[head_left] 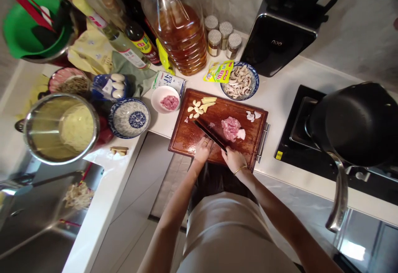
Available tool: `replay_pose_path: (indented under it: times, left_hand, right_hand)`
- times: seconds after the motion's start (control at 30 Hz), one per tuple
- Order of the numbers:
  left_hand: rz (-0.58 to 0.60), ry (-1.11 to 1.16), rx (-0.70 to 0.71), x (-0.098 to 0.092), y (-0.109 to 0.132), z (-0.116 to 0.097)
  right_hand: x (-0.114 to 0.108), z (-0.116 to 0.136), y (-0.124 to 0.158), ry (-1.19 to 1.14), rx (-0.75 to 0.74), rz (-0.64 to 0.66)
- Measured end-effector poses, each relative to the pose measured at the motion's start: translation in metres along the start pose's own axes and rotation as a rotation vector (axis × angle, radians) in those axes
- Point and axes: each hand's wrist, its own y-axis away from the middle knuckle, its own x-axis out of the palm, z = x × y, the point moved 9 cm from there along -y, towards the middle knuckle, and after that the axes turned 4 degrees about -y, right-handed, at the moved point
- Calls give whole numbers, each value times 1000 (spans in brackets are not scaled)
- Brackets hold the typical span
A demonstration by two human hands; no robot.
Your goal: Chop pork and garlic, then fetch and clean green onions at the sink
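Observation:
A kitchen knife (210, 135) lies slantwise over the wooden cutting board (183, 140), its handle gripped in my right hand (235, 159). Close to the blade, my left hand (203, 149) presses its bent fingers onto the board; what is under them is hidden. Raw meat (230, 128) with a pale fatty end sits to the right of the blade. Beyond the knife are peeled garlic cloves (196, 108) and pale yellow ginger slices (207, 103). Small white scraps (253, 116) lie at the board's right corner. A white bowl (156, 102) with cut meat stands beyond the board's left corner.
Sliced mushrooms fill a patterned bowl (255, 83) behind the board. A large oil jug (183, 32) and knife block (276, 36) stand at the back. On the right, a black pan (357, 123) sits on the stove. Leftward are a steel pot (40, 127), a blue-white bowl (129, 117) and the sink (37, 227).

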Motion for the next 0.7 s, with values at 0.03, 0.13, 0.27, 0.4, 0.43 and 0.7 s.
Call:
replay_pose_path:
  times: [0.03,0.13,0.27,0.4,0.43,0.7]
  left_hand:
    - [-6,-6,-6,0,0,0]
    - [-18,-2,-20,-1,-1,-2]
    - [-20,34,-39,-1,-1,-4]
    - [-39,38,-27,-3,-1,-5]
    - [-56,34,-35,-4,-1,-5]
    - [9,60,62,-7,14,-11]
  right_hand:
    - [2,-2,3,-2,8,-1]
    - [8,-10,11,1,43,7]
    - [6,-5,2,-24,25,15]
    - [6,-3,-9,-55,-10,5]
    - [8,-7,-7,-59,-10,-1]
    - [15,-77,0,-448,-6,-68]
